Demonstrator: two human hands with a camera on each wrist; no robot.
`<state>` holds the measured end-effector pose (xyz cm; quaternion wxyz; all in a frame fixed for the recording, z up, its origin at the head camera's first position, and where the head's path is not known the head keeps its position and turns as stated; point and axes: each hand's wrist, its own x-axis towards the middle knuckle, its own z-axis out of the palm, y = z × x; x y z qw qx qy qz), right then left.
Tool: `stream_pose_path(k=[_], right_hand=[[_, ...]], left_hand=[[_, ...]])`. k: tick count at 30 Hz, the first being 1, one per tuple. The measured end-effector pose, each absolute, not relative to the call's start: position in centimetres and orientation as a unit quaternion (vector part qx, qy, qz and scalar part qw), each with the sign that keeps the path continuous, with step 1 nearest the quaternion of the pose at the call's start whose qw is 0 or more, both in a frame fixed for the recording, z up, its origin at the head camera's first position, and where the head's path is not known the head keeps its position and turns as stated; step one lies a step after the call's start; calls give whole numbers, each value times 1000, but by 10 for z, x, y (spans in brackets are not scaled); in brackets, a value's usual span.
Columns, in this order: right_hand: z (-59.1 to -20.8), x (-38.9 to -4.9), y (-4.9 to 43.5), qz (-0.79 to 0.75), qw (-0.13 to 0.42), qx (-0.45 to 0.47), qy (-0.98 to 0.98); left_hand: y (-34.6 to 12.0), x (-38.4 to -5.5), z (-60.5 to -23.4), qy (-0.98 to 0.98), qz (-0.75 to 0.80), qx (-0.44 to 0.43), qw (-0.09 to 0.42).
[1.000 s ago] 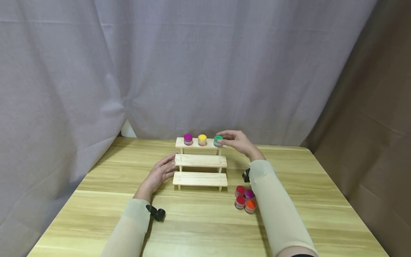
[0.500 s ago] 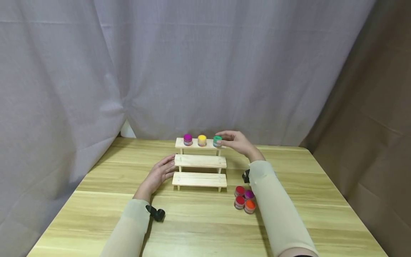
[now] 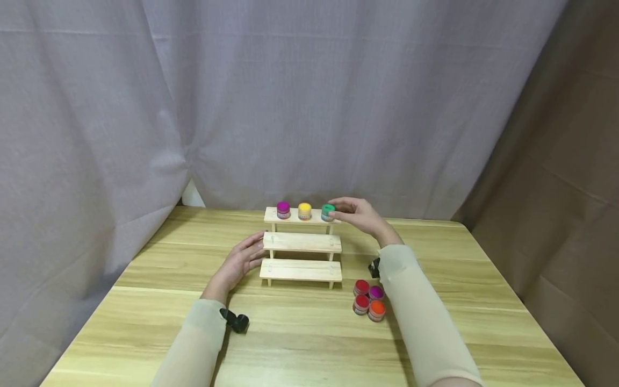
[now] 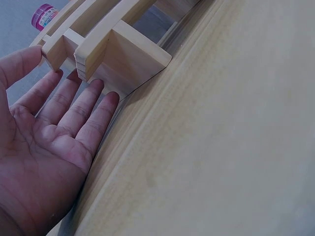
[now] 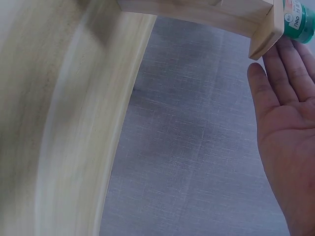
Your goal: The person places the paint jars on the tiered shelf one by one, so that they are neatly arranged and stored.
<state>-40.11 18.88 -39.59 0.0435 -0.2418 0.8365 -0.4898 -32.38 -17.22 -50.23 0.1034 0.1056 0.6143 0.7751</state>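
Note:
A three-tier wooden stand (image 3: 302, 242) rises on the table. On its top step stand a purple jar (image 3: 283, 210), a yellow jar (image 3: 304, 211) and, at the right end, a small green jar (image 3: 327, 213). My right hand (image 3: 360, 215) pinches the green jar, thumb in front and fingers behind; the right wrist view shows the fingers reaching past the step's end to the jar (image 5: 299, 22). My left hand (image 3: 239, 262) is at the stand's left side, its fingers extended, fingertips right at the ends of the steps in the left wrist view.
On the table right of the stand sit two red jars (image 3: 361, 304), a purple jar (image 3: 376, 293) and an orange jar (image 3: 376, 310) in a cluster, close to the right sleeve (image 3: 420, 312). Grey curtain (image 3: 309, 107) hangs behind the wooden table (image 3: 290, 344).
The right wrist and forearm have shifted slightly to the right, while the thumb and fingers stay at the green jar. The left hand and the other jars have not visibly moved.

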Motion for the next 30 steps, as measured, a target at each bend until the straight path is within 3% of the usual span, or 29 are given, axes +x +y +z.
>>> stream_pose_path(k=[17, 30], right_hand=[[-414, -379, 225, -461, 5, -248, 852], [-435, -352, 245, -463, 25, -238, 854]], left_hand=[[-171, -325, -503, 617, 773, 106, 100], [-172, -327, -500, 612, 777, 102, 102]])
